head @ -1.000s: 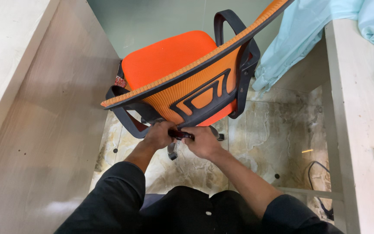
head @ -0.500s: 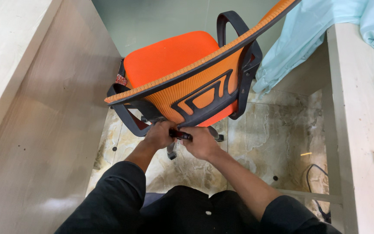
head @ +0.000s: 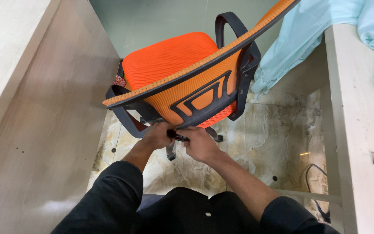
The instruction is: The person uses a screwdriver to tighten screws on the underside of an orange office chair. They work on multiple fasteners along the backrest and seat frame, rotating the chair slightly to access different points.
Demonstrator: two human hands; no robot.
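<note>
Hands meet under the orange chair (head: 182,73) backrest on the marble floor (head: 265,143): left hand (head: 157,135) and right hand (head: 200,143) both closed around a small dark tool (head: 177,136). Steady grip probably keeps it seated.

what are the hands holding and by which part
Both the left hand and right hand grip a small dark tool under the orange mesh office chair; which part is hidden.

A glossy marbled stone-tile floor (head: 265,143) in beige and grey carries an orange mesh office chair with black plastic frame (head: 182,73), standing on its base between two pale wood-grain side panels. A black cable (head: 314,186) lies on the tiles at the right, near a panel.

A pale blue cloth (head: 299,39) hangs down toward the floor.
</note>
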